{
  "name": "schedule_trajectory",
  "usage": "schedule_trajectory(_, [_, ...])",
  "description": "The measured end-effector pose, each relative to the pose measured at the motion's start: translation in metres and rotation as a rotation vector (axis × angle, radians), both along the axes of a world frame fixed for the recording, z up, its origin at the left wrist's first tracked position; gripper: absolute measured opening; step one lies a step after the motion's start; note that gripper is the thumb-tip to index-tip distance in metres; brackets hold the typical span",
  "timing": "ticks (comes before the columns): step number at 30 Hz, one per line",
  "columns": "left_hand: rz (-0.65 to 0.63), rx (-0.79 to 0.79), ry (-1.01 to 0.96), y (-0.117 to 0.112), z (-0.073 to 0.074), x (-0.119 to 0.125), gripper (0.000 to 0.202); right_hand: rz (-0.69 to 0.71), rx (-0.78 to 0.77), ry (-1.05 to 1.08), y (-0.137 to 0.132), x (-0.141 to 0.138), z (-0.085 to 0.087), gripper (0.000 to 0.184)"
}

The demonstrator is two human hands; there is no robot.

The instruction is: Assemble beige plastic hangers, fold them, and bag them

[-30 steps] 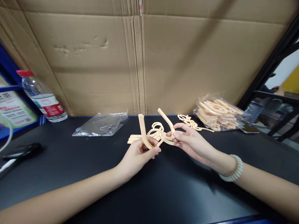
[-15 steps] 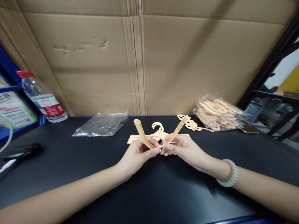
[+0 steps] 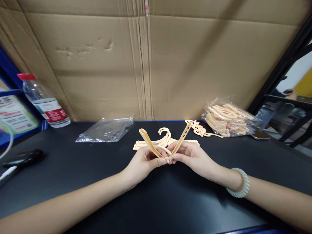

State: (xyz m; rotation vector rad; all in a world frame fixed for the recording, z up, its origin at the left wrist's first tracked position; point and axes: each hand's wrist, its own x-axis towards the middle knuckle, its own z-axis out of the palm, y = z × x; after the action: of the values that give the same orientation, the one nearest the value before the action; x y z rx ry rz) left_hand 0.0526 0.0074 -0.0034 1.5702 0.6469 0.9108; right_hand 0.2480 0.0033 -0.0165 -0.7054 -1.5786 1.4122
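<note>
Between my hands is a cream plastic hanger (image 3: 180, 140), its two arms rising in a V and meeting at my fingertips. My left hand (image 3: 149, 160) is closed on the base of the left arm, thumb on top. The right arm, with a row of slots near its tip, is pinched in my right hand (image 3: 191, 156). A curved part, seemingly the hook, lies between the fingers; how the pieces join there is partly hidden. Right behind my hands, several flat cream hangers (image 3: 165, 139) lie stacked on the black table (image 3: 156, 201), hooks pointing away.
Loose cream hanger pieces (image 3: 201, 130) lie at the back right beside a clear bag of hanger parts (image 3: 226, 118), with a phone (image 3: 260, 135) next to it. Back left are a flattened clear bag (image 3: 106, 130) and a water bottle (image 3: 50, 104). A cardboard sheet (image 3: 102, 65) stands behind.
The two hanger arms have tilted, their inner hollows now facing me more, and the right arm's tip has swung left. My hands stay close together in nearly the same place.
</note>
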Motion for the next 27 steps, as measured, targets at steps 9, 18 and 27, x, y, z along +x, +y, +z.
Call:
schedule_trajectory(9, [0.015,-0.032,-0.026,-0.001,-0.001,0.0,0.005,-0.016,0.037,-0.012,-0.006,-0.004,0.006,0.009])
schedule_trajectory(18, [0.064,-0.052,-0.044,0.0,-0.004,0.0,0.006,-0.031,0.04,-0.034,-0.008,-0.005,0.006,0.008])
schedule_trajectory(27, [0.079,-0.092,-0.081,0.0,-0.006,0.0,0.011,-0.048,0.052,-0.045,-0.011,-0.005,0.001,0.011])
